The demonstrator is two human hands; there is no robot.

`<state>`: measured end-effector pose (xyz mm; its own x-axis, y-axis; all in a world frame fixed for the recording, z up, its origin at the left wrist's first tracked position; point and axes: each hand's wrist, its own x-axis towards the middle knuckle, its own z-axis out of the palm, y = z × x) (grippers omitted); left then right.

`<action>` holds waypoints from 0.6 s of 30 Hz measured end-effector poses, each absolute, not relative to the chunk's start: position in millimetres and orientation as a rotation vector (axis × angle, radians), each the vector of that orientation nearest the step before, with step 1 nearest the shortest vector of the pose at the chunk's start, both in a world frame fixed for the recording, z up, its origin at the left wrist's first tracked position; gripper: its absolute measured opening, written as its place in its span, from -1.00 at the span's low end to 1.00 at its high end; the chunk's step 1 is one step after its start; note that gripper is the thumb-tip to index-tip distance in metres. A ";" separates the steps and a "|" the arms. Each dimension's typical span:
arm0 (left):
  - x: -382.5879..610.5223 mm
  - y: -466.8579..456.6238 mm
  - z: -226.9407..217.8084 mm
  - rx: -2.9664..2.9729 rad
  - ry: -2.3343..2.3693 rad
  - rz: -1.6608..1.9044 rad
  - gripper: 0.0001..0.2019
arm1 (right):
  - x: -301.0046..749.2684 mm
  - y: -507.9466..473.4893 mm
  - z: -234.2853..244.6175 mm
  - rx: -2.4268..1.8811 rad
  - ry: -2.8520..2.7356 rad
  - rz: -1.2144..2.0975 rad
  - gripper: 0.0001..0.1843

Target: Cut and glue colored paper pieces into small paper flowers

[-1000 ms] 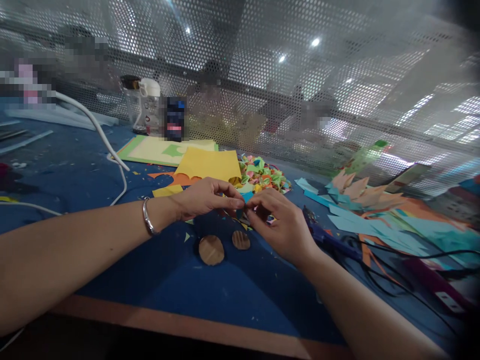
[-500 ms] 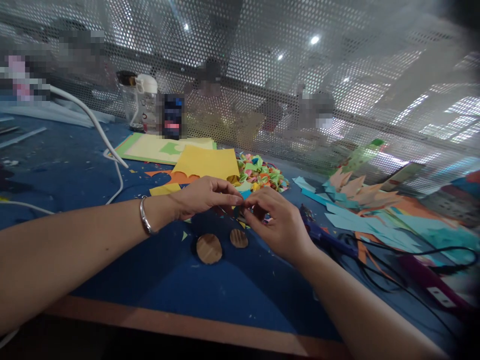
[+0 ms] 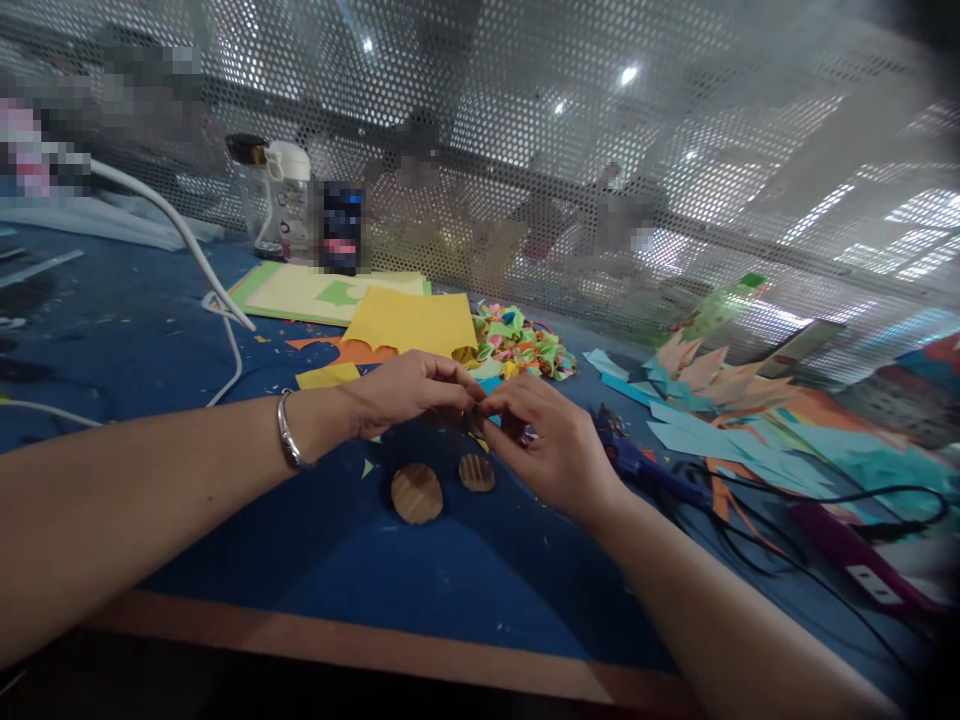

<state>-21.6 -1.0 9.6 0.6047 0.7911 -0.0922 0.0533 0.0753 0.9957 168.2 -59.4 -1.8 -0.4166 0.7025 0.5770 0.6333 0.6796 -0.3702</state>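
Note:
My left hand (image 3: 412,393) and my right hand (image 3: 544,430) meet fingertip to fingertip above the blue table, both pinched. Between them is something small and dark that the fingers mostly hide; I cannot make out its kind. Below the hands lie two round cardboard discs: a larger disc (image 3: 417,493) on the left and a smaller ridged disc (image 3: 477,472) beside it. Just behind the fingers is a pile of small folded colored paper pieces (image 3: 525,342). A yellow paper sheet (image 3: 412,322) with scalloped cut edges lies behind my left hand.
A blue glue gun (image 3: 652,468) with a black cord lies right of my right hand, near a purple power strip (image 3: 862,560). Light-blue paper strips (image 3: 720,445) spread at the right. Two bottles (image 3: 291,205) and a phone (image 3: 342,228) stand behind, before a perforated metal screen (image 3: 495,120).
Both hands stay together; the fingertips have shifted slightly around the small piece. The whole view has moved a little, and the discs lie where they were.

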 end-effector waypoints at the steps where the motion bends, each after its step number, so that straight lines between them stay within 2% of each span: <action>1: -21.6 -1.0 9.5 1.390 0.779 0.654 -0.90 | 168.1 -59.5 -1.6 -1.018 -2.159 0.119 -0.88; 11: -19.6 -2.2 1.1 1.467 0.805 0.835 -0.89 | 167.4 -60.1 -0.2 -1.014 -2.119 0.081 -0.88; 14: -20.5 -4.9 1.0 1.554 0.842 0.798 -0.90 | 167.4 -60.2 0.4 -1.024 -2.111 0.073 -0.87; 18: -23.6 -10.2 5.4 1.564 0.851 0.729 -0.81 | 167.5 -60.8 1.0 -1.037 -2.110 0.058 -0.87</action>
